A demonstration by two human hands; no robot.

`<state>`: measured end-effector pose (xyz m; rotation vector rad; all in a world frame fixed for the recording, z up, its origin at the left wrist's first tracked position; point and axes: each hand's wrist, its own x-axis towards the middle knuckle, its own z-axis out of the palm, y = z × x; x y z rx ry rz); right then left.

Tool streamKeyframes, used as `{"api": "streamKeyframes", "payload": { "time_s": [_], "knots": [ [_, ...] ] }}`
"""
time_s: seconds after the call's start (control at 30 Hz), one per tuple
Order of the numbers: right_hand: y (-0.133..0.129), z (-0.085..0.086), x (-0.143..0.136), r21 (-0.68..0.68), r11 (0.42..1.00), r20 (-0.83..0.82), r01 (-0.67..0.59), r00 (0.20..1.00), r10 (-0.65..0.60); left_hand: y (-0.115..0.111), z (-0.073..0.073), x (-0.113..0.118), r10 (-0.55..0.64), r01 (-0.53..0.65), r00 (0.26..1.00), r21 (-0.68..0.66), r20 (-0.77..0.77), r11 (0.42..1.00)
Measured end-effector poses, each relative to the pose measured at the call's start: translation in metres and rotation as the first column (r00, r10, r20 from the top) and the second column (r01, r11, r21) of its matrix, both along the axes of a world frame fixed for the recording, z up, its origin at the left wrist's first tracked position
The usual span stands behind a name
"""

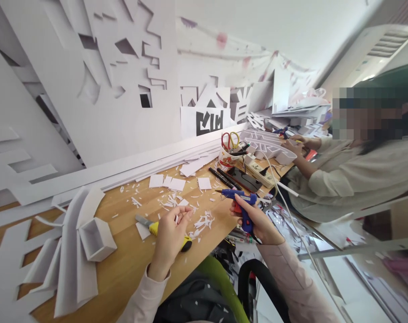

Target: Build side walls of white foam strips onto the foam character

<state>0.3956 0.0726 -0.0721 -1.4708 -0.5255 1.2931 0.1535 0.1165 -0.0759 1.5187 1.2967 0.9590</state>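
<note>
A blue glue gun (239, 196) with a red trigger is gripped in my right hand (258, 220), its nozzle pointing left over the table. My left hand (172, 231) hovers above the yellow utility knife (153, 227), thumb and fingertips pressed together; whatever is between them is too small to make out. The knife lies partly hidden beneath that hand. White paper scraps (204, 222) are scattered between and around my hands. At the left stands a white built-up letter shape (71, 251) with a box-like part.
A cup with scissors (228, 158), black markers (224, 177), a dark phone (245, 179) and a power strip (261, 172) sit at the back. A person (352, 175) works at the right beside a white foam shape (267, 142). Cut-out white boards (123, 121) lean behind.
</note>
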Motion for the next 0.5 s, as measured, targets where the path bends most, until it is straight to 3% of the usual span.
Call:
{"api": "streamKeyframes", "payload": {
  "time_s": [0.1,0.3,0.5],
  "knots": [
    [0.001,0.004,0.006,0.047,0.997,-0.019,0.060,0.998,-0.059,0.004,0.003,0.007,-0.024,0.025,0.999,0.014,-0.049,1.000],
    [-0.002,0.014,0.003,0.060,0.995,-0.108,0.084,0.991,-0.077,0.020,0.001,0.022,-0.101,0.146,0.953,0.140,-0.286,0.979],
    [-0.005,0.015,-0.006,0.124,0.990,-0.103,0.060,0.994,-0.048,0.018,-0.004,0.011,-0.044,0.062,0.976,0.079,-0.213,0.995]
  ]
}}
